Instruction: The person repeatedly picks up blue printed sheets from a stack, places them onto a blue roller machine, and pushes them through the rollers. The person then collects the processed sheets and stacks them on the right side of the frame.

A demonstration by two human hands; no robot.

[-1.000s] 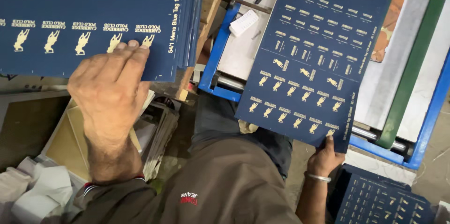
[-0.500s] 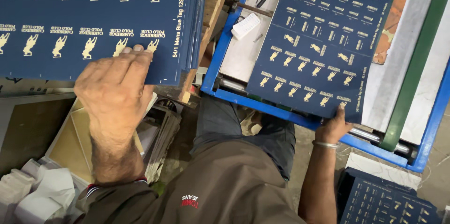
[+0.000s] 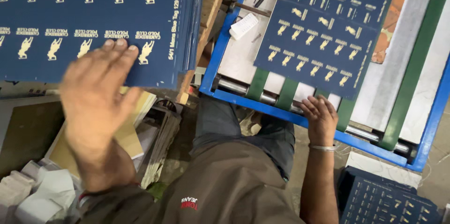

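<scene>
While lying face up across the green rubber belts [image 3: 286, 93] of the blue metal-framed feed table [image 3: 213, 71], looks thin, light and only half stiff: a single navy blue card sheet [image 3: 323, 32] printed with rows of small gold tags. Likely to sag or flap if lifted by one corner, and to crease if pinched hard. Probably best taken by the near lower edge, between thumb and flat fingers, or slid rather than lifted. Smooth matt face, so some slip under dry fingertips.

Right hand [image 3: 320, 118] at that lower edge, over the steel roller [image 3: 234, 85], with a thin metal bangle [image 3: 323, 147] on the wrist. Fingers loosely bent and close together, tips touching or just beside the sheet's edge; cannot tell whether pinching it.

Left hand [image 3: 93, 97] blurred, fingers straight and nearly closed up, tips laid flat on the thick stack of matching navy printed sheets [image 3: 93, 18], near its front edge. Holding nothing. As a block, heavy and firm; square-cut edges fanning slightly at the right side, on a bare wooden board [image 3: 213, 3].

Also on the table's pale bed: a small white block [image 3: 243, 26]. Low right, another pile of navy sheets [image 3: 384, 203], well apart from both hands.
</scene>
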